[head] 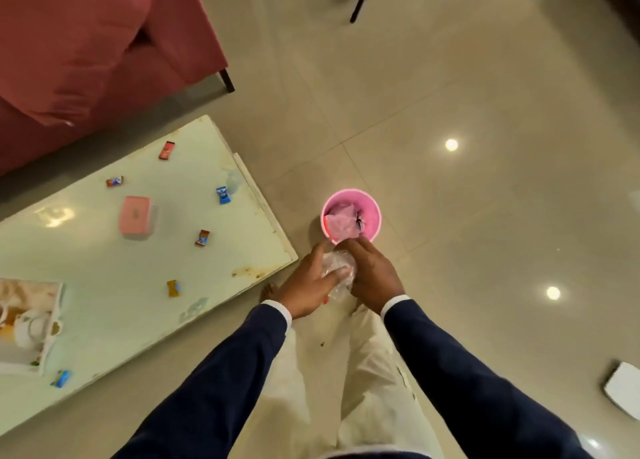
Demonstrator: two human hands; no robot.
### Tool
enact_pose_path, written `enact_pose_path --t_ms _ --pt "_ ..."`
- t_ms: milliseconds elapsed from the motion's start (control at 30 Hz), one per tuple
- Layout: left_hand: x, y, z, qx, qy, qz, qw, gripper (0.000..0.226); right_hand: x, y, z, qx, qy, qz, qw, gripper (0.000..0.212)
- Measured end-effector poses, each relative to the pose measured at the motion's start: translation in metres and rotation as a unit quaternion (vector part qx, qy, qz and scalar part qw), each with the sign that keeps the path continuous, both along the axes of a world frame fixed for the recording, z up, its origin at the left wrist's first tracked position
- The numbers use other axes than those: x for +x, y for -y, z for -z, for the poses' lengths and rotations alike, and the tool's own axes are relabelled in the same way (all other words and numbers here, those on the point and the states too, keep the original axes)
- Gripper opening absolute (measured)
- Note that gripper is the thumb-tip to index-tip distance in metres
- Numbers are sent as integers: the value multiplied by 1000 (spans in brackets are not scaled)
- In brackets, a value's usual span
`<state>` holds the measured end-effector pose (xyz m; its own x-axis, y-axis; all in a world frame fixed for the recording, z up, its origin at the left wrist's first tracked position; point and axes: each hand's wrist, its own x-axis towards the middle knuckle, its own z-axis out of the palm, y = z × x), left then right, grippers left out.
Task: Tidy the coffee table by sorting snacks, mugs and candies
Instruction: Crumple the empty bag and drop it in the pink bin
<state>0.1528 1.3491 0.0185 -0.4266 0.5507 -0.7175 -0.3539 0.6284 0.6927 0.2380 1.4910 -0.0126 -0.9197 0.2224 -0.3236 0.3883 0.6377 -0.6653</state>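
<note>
Together, both hands [341, 278] clutch crumpled plastic [337, 271] beside bin [372, 212].

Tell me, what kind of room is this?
Probably a living room at home: a red sofa stands beside a low coffee table scattered with wrapped candies, and a small pink bin sits on the shiny tiled floor.

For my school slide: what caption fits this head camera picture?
Both hands crumple clear plastic above a pink bin beside the candy-strewn table.
</note>
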Motion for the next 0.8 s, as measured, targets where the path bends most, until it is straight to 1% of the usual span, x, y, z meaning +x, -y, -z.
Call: enact_pose_path --t_ms 67,100,133,200,233,267,300,333,367,400,433,467,500,533,567,600,633,667,733,800 --pt "3 -25 30 -16 -11 -35 999 47 -4 -16 30 -69 40 58 995 59" --pt "4 -34 42 -11 -16 -68 998 46 -4 -25 39 -132 53 100 985 61" --pt "3 -46 57 -1 -17 -114 993 48 -5 -39 51 -211 67 129 967 65" --pt "-2 -70 86 33 5 -205 978 51 -6 -73 70 -369 97 143 913 80" --pt "-3 -83 101 46 27 -237 970 49 -5 -91 79 -419 109 141 890 89" --pt "-4 -93 112 54 54 -261 962 47 -5 -106 85 -441 118 131 880 97" --pt "-4 -104 125 57 86 -283 954 44 -6 -118 94 -440 122 113 882 102" --pt "-3 -114 138 60 120 -309 941 41 -7 -126 103 -410 117 94 900 103" --pt "-1 -124 149 68 154 -336 927 39 -8 -131 113 -348 103 85 928 99" --pt "1 -133 160 80 188 -363 909 37 -10 -135 125 -275 84 93 953 89" --pt "3 -140 168 86 212 -382 895 36 -13 -139 136 -216 63 109 968 77" --pt "4 -148 176 84 222 -387 891 36 -15 -144 149 -183 47 117 975 66" --pt "4 -155 183 68 207 -364 905 37 -18 -149 163 -167 37 111 979 58" --pt "2 -159 188 38 162 -302 939 40 -21 -154 178 -150 36 91 984 54" --pt "-1 -162 193 -1 97 -214 972 44 -25 -159 193 -121 45 60 990 52" --pt "-3 -161 199 -40 28 -128 991 50 -29 -165 208 -79 66 21 994 52" --pt "-6 -157 206 -68 -30 -68 995 54 -34 -170 225 -23 92 -26 995 52" --pt "-9 -150 213 -76 -61 -45 994 54 -41 -175 241 39 116 -76 990 51" --pt "-17 -132 226 -71 -82 -50 993 45 -56 -183 273 134 153 -153 967 53" --pt "-23 -116 233 -81 -122 -37 989 37 -71 -188 300 144 178 -162 960 59"
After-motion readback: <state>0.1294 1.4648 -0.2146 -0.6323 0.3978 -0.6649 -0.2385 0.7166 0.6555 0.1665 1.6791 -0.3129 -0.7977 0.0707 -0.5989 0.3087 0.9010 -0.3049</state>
